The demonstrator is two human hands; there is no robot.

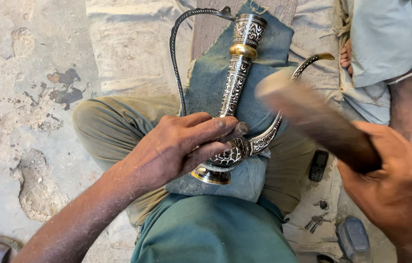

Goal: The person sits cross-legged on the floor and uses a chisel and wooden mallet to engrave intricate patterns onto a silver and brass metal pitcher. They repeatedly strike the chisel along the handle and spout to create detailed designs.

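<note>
Our left hand (181, 143) is clenched on the lower body of the ewer (237, 83), an engraved metal vessel with a brass band, a curved spout and a thin twisted handle. Our right hand (396, 190) grips a wooden mallet (313, 119), its head blurred just above the spout. The ewer lies on a blue cloth (206, 83) over our lap, its neck resting on a wooden block (206, 29). By our right knee lie a phone (318, 165) and keys (317, 221). The cracked concrete floor (25, 97) spreads to the left. Beyond the block, on the right, another person's foot (346, 54) rests on pale sacking (133, 44).
</note>
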